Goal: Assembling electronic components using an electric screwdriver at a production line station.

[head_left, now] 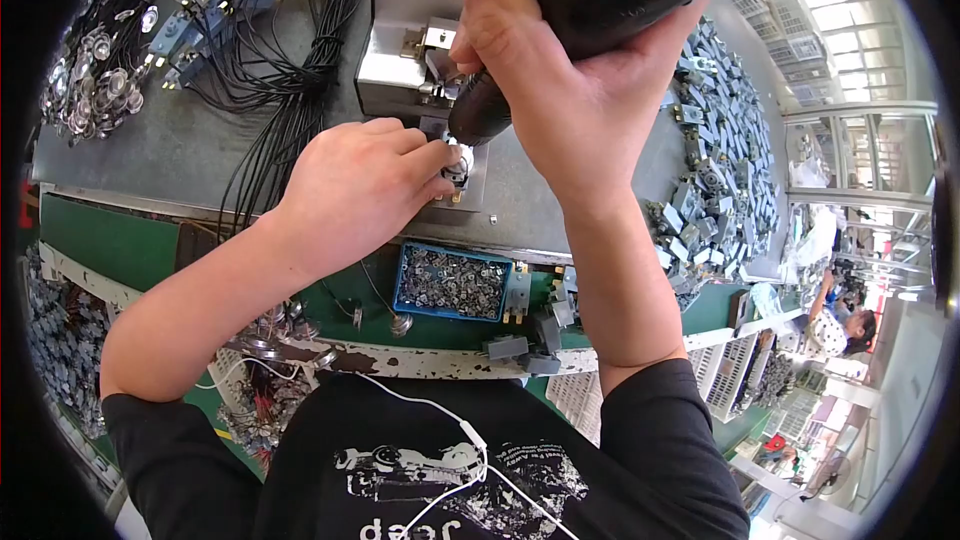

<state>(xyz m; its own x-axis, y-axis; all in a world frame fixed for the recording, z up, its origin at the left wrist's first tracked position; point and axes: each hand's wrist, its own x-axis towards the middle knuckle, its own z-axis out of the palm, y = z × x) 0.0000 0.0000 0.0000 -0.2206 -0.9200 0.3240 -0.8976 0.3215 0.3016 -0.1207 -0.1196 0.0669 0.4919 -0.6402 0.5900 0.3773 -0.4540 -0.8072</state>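
My right hand (580, 90) is wrapped round a black power tool (590, 0) with a label on its body. The tool's tapered nose points down and left toward a small part with shiny metal (460, 162) and brass-coloured tabs. My left hand (365, 185) pinches this part at the front of a metal fixture (410, 0), its thumb and forefinger closed on it. The tool's tip and the contact point are partly hidden by my fingers and the tool's nose. A blue tray (398, 285) full of small metal pieces lies just below my hands.
Black cables (320, 70) with grey connectors and round metal parts spread over the left of the grey bench. A large heap of grey switch-like blocks (725, 180) lies at right. Several more blocks (540, 330) sit beside the tray. Another person (835, 330) is at far right.
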